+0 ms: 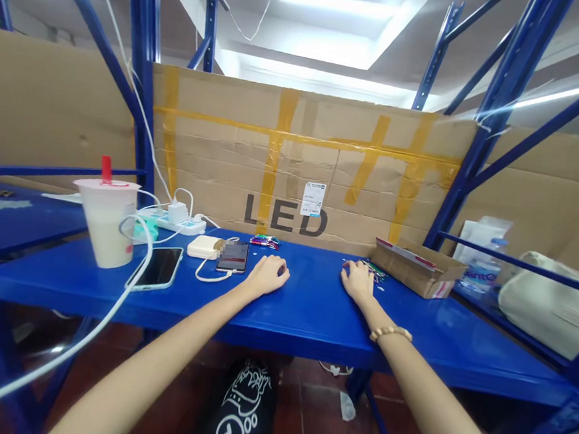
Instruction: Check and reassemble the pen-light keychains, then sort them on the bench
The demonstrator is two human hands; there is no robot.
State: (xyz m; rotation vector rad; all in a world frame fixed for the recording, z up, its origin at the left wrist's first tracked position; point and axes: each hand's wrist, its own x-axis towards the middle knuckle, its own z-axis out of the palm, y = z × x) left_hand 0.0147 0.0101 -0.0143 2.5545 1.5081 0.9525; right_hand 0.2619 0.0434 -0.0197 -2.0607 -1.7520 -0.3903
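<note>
My left hand (267, 275) rests on the blue table with its fingers curled in; thumb and forefinger bend towards each other, and whatever they may hold is hidden. Just beyond it lies a small bunch of shiny, slender red, blue and green pieces (266, 242), too small to name surely. My right hand (358, 281), a beaded bracelet on its wrist, lies palm down with bent fingers slightly apart on the tabletop. Beside its fingers is a loose pile of small coloured pieces (376, 272), partly covered by the hand. Nothing shows in its grip.
An open cardboard box (410, 270) stands right of the pile. On the left are a drink cup (106, 222), a phone (158, 268), a second phone (233, 257) on a cable, a power bank (204, 246) and a power strip (176, 223). Taped cardboard (214, 151) walls the back.
</note>
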